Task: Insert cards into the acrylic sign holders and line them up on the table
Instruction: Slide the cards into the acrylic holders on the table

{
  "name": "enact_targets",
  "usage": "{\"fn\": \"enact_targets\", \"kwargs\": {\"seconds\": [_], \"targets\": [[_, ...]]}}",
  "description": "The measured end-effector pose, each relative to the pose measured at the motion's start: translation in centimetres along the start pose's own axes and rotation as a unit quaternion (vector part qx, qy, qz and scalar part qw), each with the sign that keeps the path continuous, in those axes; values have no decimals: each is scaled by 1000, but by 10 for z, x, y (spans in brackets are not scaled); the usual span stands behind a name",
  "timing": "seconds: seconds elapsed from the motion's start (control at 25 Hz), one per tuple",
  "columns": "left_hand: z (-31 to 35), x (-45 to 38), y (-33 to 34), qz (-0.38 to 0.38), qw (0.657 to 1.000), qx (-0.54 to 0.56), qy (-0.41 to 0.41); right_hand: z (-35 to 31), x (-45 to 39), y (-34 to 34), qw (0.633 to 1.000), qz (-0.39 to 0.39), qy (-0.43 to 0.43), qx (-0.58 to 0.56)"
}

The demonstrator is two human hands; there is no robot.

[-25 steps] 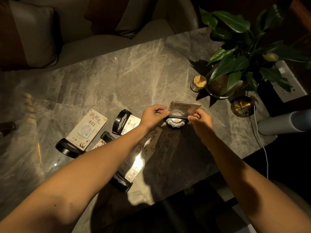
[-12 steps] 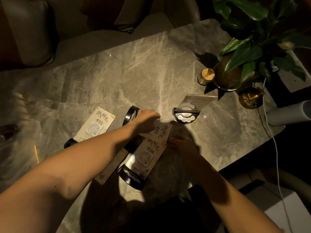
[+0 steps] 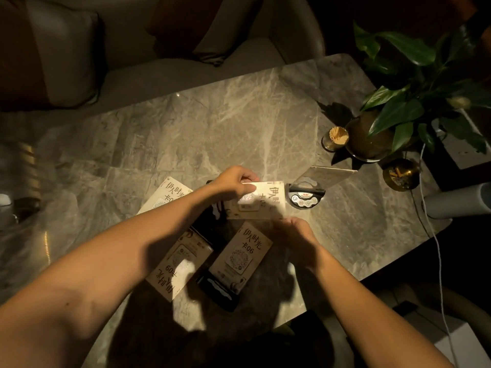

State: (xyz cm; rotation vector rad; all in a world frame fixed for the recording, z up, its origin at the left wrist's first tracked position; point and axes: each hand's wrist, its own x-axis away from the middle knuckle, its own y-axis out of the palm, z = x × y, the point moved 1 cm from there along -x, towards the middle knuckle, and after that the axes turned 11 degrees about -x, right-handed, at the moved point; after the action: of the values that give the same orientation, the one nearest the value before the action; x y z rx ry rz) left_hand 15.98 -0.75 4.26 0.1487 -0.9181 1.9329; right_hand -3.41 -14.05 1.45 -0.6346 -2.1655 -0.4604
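Observation:
My left hand (image 3: 236,181) grips a sign holder with a cream card marked 02 (image 3: 268,201), lifted a little above the marble table (image 3: 212,128). My right hand (image 3: 295,235) is under it in shadow, fingertips at the card's lower edge. Just right of it, a clear acrylic holder (image 3: 326,175) stands tilted on its black base (image 3: 305,199). Flat on the table lie a holder with card 06 (image 3: 240,254), a card marked 09 (image 3: 175,264) and another cream card (image 3: 170,195), partly hidden by my left forearm.
A potted plant (image 3: 372,136), a cup of toothpicks (image 3: 336,138) and a brass ashtray (image 3: 401,175) stand at the table's right end. A white cable (image 3: 435,235) hangs off that end. A sofa with cushions (image 3: 63,57) runs behind the far edge.
My left hand has picked the 02 holder up off the table and brought it toward the standing holder. My right hand has moved up to its lower edge. The camera shifted slightly.

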Motion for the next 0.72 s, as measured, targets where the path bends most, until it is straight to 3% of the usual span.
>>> {"fn": "enact_targets", "kwargs": {"seconds": [0.12,0.24,0.4,0.72], "targets": [[2,9,-18,48,987,152,-31,-26,-2,23,994,-64,-42,-83],[-2,16,-28,78,971,222,-40,-54,-4,45,994,-34,-68,-81],[-12,22,-33,150,964,220,-15,-83,-15,60,988,48,-141,-42],[-13,32,-16,232,951,204,-21,-94,-21,58,975,66,-202,58]]}}
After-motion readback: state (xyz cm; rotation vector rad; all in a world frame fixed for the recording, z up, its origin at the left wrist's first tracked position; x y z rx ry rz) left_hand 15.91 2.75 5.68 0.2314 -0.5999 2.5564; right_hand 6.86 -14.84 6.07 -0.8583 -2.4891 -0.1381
